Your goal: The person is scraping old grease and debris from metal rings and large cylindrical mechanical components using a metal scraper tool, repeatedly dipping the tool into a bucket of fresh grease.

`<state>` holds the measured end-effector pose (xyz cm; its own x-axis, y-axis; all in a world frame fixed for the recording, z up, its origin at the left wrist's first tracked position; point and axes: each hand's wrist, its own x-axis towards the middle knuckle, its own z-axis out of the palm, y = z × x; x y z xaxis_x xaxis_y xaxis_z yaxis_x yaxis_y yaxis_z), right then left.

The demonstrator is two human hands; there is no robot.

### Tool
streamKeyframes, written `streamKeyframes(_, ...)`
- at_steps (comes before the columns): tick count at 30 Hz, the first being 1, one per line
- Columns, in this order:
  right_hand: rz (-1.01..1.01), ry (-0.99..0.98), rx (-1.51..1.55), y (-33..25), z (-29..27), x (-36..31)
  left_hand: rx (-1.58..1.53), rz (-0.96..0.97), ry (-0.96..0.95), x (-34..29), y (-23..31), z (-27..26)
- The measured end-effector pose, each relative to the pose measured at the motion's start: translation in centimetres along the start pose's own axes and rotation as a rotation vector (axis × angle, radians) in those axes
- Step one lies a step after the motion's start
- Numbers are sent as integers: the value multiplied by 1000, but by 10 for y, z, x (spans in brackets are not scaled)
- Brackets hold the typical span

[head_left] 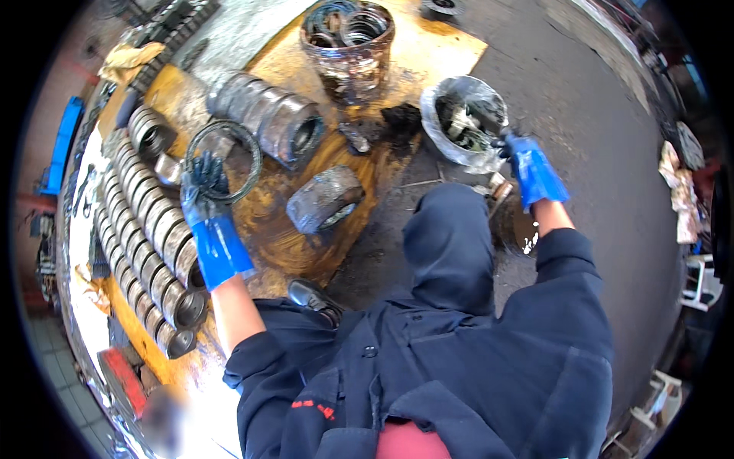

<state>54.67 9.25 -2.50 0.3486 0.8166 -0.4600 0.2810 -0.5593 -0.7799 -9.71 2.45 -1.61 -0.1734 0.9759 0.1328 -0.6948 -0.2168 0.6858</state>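
My left hand (205,183), in a blue glove with blackened fingers, is closed on the near left side of a dark, oily metal ring (258,159). It holds the ring up over the oily yellow board. My right hand (529,167), also in a blue glove, is at the right rim of a bucket lined with clear plastic (433,126). Its dark fingertips blend into the rim, so what they grip is hidden. Dark, oily rags or scraps (468,122) lie in that bucket. A short metal cylinder (326,199) lies right of my left hand.
Rows of ribbed metal cylinders (145,245) line the left side. A larger grooved cylinder (264,115) lies beyond the ring. Another bucket (348,73), full of rings, stands at the far middle. A brown container (514,227) is beside my knee. Dark floor (604,176) extends right.
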Motion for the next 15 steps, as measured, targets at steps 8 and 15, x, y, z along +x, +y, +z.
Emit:
streamKeyframes(8,-417,-57,-1157,116,36,28,341,-161,300,-3,-20,44)
streamKeyframes(15,-397,-147,-1043,76,8,-10,302,-140,319,-11,-22,50)
